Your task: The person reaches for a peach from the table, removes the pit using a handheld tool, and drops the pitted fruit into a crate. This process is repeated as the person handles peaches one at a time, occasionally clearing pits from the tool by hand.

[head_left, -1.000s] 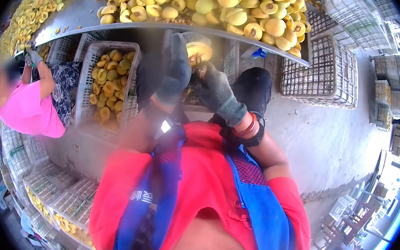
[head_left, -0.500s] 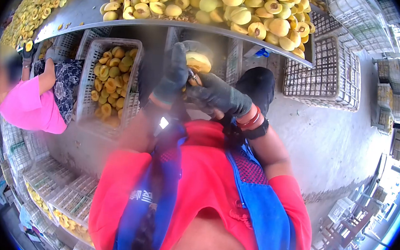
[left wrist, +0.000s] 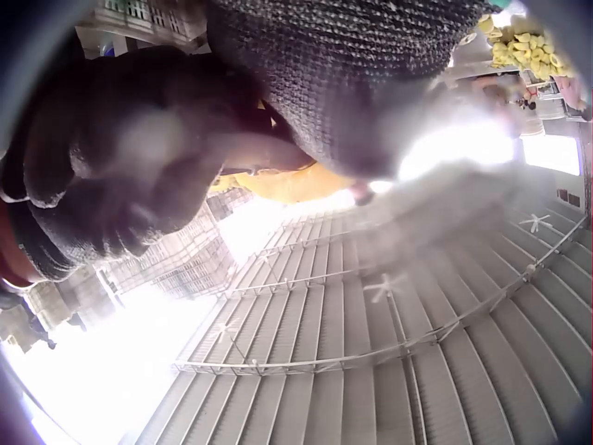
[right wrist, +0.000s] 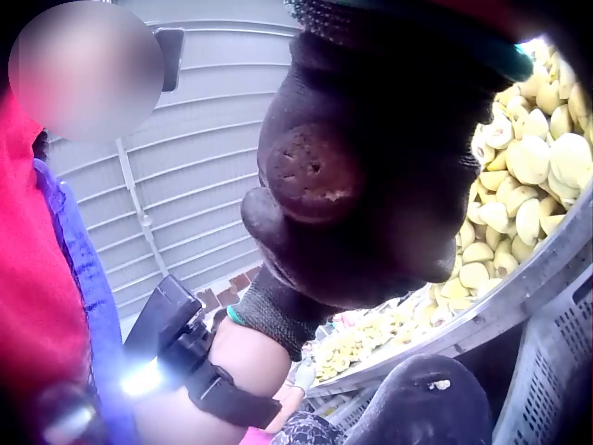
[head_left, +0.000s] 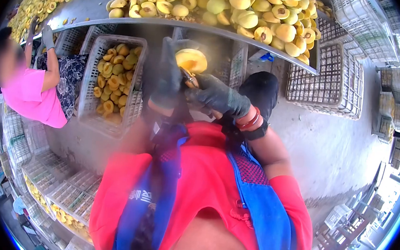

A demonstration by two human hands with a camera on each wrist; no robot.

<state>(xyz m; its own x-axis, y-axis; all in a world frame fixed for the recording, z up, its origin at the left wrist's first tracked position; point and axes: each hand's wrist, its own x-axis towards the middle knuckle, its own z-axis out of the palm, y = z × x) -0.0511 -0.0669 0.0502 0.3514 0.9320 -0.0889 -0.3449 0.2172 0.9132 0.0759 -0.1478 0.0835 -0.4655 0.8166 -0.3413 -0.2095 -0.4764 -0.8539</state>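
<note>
In the head view my gloved left hand (head_left: pixel 166 74) holds a yellow fruit half (head_left: pixel 191 60), cut side up, over the lap. My gloved right hand (head_left: pixel 219 95) grips a small tool (head_left: pixel 188 78) whose metal end touches the lower edge of the fruit. The left wrist view shows the orange fruit (left wrist: pixel 296 184) between the left glove (left wrist: pixel 343 83) and the dark fingers of the right glove (left wrist: pixel 130 148). In the right wrist view the round brown end of the handle (right wrist: pixel 313 173) shows in the right fist (right wrist: pixel 371 167); the fruit is hidden there.
A metal-edged table (head_left: pixel 142 20) piled with fruit halves (head_left: pixel 247 18) lies ahead. A crate of fruit (head_left: pixel 89 86) stands at the left, beside a person in pink (head_left: pixel 36 94). At the right is a crate with a dark grid (head_left: pixel 327 84). Stacked crates (head_left: pixel 61 184) stand at lower left.
The fruit half has tilted to show more of its cut face, and the tool has shifted slightly left against it. The head view has shifted a little. The seated person's arms have moved.
</note>
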